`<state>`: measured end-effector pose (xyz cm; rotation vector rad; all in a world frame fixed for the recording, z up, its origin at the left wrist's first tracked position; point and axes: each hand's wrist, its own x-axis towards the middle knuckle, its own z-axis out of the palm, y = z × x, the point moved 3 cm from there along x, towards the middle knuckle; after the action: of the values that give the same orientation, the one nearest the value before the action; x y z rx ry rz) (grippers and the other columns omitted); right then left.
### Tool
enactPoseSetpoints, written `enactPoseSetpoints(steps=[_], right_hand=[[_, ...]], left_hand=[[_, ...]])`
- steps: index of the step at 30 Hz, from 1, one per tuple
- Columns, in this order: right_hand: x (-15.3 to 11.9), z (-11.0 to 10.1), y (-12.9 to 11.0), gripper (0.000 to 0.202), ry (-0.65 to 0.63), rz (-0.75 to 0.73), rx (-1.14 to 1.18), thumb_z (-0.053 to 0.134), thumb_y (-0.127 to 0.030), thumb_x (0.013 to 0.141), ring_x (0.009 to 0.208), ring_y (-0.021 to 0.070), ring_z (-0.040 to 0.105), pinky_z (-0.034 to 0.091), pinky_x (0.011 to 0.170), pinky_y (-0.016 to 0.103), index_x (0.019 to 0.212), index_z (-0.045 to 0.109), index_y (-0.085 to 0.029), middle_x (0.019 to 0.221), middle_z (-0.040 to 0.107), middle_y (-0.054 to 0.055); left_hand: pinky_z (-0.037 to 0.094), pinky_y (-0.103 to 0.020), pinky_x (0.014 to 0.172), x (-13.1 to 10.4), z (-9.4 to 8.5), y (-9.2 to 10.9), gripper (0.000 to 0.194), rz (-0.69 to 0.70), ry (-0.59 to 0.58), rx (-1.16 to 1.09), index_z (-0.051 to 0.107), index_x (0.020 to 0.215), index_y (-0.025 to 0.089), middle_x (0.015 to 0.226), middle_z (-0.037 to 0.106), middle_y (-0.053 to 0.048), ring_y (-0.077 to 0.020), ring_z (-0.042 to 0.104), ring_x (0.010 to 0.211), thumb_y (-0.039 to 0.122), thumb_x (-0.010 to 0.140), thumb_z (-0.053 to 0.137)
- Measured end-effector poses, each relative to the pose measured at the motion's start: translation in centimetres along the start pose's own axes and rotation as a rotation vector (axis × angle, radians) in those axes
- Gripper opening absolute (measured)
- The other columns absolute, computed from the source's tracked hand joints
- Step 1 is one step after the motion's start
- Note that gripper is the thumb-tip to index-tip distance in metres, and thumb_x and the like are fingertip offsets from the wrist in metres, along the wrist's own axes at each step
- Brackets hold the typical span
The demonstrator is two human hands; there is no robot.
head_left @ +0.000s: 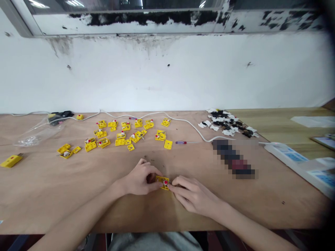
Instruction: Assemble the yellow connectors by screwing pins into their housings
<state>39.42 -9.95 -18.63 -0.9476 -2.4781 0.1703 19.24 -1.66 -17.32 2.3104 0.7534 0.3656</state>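
Note:
Near the front of the table, a small open yellow plastic housing with a white part and a red button in it lies between my two hands. The thumb and index finger of my left hand grip its left end. At its right end, the fingers of my right hand are closed against the edge, close to a thin dark piece too small to make out. Several similar open yellow housings with inner parts and loose covers are spread farther back. A closed yellow housing with metal prongs lies at far left.
A screwdriver lies behind my hands, near a white cable. Black and white pieces are heaped at back right. A power strip and a blurred-out patch are right; a clear plastic bag is left.

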Motion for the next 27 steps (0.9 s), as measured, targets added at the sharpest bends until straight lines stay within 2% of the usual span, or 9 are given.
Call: enactPoseSetpoints(steps=[4, 7, 10, 13, 17, 22, 27], right_hand=[[0.1, -0.1, -0.2, 0.033, -0.010, -0.010, -0.034, 0.049, -0.006, 0.094, 0.081, 0.0178, 0.061, 0.053, 0.069, 0.030, 0.120, 0.064, -0.017, 0.096, 0.063, 0.008], [0.4, -0.5, -0.1, 0.033, -0.021, -0.001, -0.072, 0.050, -0.009, 0.094, 0.081, 0.0182, 0.061, 0.052, 0.070, 0.031, 0.121, 0.064, -0.019, 0.095, 0.064, 0.007], [1.0, -1.5, 0.7, 0.028, 0.044, 0.067, -0.062, 0.051, -0.014, 0.096, 0.078, 0.0175, 0.062, 0.050, 0.069, 0.030, 0.120, 0.065, -0.020, 0.087, 0.064, 0.005], [1.8, -2.5, 2.2, 0.025, 0.134, 0.174, -0.003, 0.049, -0.018, 0.098, 0.076, 0.0166, 0.063, 0.049, 0.067, 0.028, 0.117, 0.066, -0.019, 0.084, 0.066, 0.005], [3.3, -2.7, 4.7, 0.021, 0.131, 0.251, -0.018, 0.051, -0.021, 0.098, 0.075, 0.0166, 0.065, 0.048, 0.065, 0.027, 0.107, 0.070, -0.022, 0.089, 0.069, 0.005], [5.7, -1.8, 7.9, 0.023, 0.167, 0.285, -0.142, 0.049, -0.017, 0.096, 0.092, 0.0230, 0.062, 0.051, 0.082, 0.036, 0.104, 0.070, -0.021, 0.098, 0.068, 0.008], [6.7, -0.9, 10.1, 0.025, 0.183, 0.350, -0.306, 0.054, -0.021, 0.093, 0.100, 0.0280, 0.056, 0.050, 0.091, 0.046, 0.113, 0.069, -0.018, 0.113, 0.061, 0.013]], left_hand=[[0.030, -0.033, 0.087, -0.1, 0.0, 0.0, 0.037, 0.016, -0.007, 0.041, 0.070, 0.100, 0.025, 0.070, 0.062, 0.006, -0.0127, 0.055, 0.071, 0.046, 0.071, 0.081], [0.030, -0.033, 0.087, -0.1, 0.1, -0.2, 0.034, 0.002, 0.017, 0.056, 0.070, 0.093, 0.024, 0.070, 0.062, 0.006, -0.0122, 0.055, 0.070, 0.046, 0.070, 0.082], [0.031, -0.033, 0.087, -0.2, -0.1, -0.5, 0.034, -0.020, 0.043, 0.079, 0.069, 0.087, 0.023, 0.071, 0.064, 0.006, -0.0125, 0.056, 0.071, 0.048, 0.068, 0.083], [0.032, -0.033, 0.084, -0.2, -0.4, -0.8, 0.035, -0.060, 0.066, 0.103, 0.069, 0.086, 0.023, 0.070, 0.063, 0.006, -0.0136, 0.056, 0.070, 0.049, 0.067, 0.083], [0.033, -0.033, 0.083, -0.2, -1.0, -1.4, 0.037, -0.104, 0.099, 0.120, 0.070, 0.087, 0.023, 0.070, 0.063, 0.005, -0.0148, 0.057, 0.071, 0.053, 0.068, 0.083], [0.032, -0.033, 0.082, -0.2, -1.3, -2.0, 0.041, -0.128, 0.121, 0.137, 0.071, 0.091, 0.023, 0.075, 0.064, 0.003, -0.0173, 0.058, 0.077, 0.054, 0.067, 0.084], [0.032, -0.034, 0.084, -0.8, -1.3, -2.0, 0.049, -0.040, 0.106, 0.159, 0.072, 0.101, 0.025, 0.082, 0.067, -0.001, -0.0204, 0.057, 0.086, 0.062, 0.070, 0.078]])
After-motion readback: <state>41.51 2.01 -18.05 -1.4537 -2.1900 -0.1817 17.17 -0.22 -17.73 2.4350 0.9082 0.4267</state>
